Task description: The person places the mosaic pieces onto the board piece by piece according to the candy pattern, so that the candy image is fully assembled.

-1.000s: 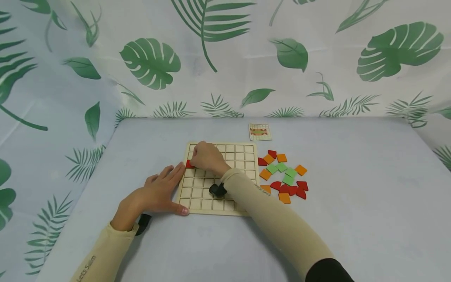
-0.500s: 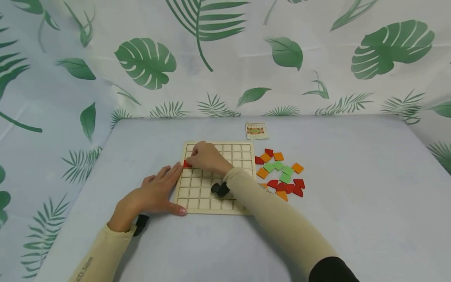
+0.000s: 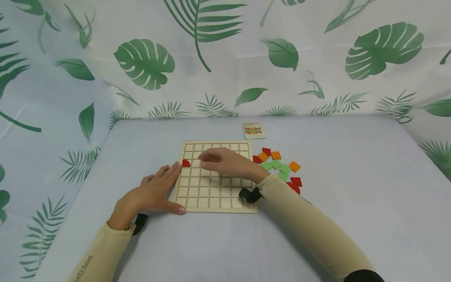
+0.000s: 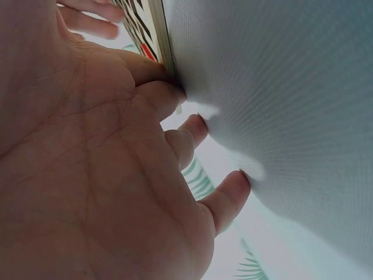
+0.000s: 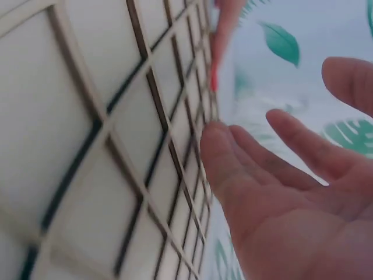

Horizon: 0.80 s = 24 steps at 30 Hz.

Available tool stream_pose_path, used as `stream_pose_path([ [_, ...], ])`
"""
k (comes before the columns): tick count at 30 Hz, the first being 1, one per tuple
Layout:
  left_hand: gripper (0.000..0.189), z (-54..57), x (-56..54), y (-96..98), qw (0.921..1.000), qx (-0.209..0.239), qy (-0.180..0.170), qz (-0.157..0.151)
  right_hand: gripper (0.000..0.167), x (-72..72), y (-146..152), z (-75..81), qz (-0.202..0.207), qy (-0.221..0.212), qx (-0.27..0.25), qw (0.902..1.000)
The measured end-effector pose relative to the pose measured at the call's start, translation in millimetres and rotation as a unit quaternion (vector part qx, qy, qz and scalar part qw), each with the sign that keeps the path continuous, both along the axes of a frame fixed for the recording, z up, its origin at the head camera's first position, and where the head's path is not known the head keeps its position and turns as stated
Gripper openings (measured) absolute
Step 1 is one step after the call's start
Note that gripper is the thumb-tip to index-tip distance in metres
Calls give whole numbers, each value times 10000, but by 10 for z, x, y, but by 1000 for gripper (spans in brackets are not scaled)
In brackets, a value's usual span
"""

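A square wooden grid board lies on the table in the head view. One red quarter-round piece sits in a cell at its left edge. My left hand rests along the left side of the board with fingers spread; the left wrist view shows its fingertips down on the tabletop. Over the middle of the grid is my right hand, its fingers loosely bent and holding nothing. In the right wrist view its thumb and fingers are apart, close over the grid.
Right of the board lie loose flat pieces: orange squares, green squares and red curved ones. The right forearm covers part of this group. Behind the board lies a small pattern card. A leaf-printed cloth hangs behind.
My right hand has let go of the red piece, leaving it in its cell, and has moved right over the grid with fingers loosened. The left hand has stayed at the board's edge.
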<state>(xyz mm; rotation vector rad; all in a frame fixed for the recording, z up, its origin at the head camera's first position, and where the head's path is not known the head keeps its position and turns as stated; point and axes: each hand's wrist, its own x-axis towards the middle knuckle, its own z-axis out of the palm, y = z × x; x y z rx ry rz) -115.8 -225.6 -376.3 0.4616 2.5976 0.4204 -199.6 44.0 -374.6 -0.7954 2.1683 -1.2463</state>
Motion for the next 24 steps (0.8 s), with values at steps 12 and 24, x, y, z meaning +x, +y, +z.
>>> stream_pose_path([
  [12,134,-26,-2,-40,9998,181,6,-36,43,-76,759,261,-648,301,-331,9969],
  [24,134,-18,8,-9,9999,108,3,-11,38,-279,1312,240,-1304,423,619,9886],
])
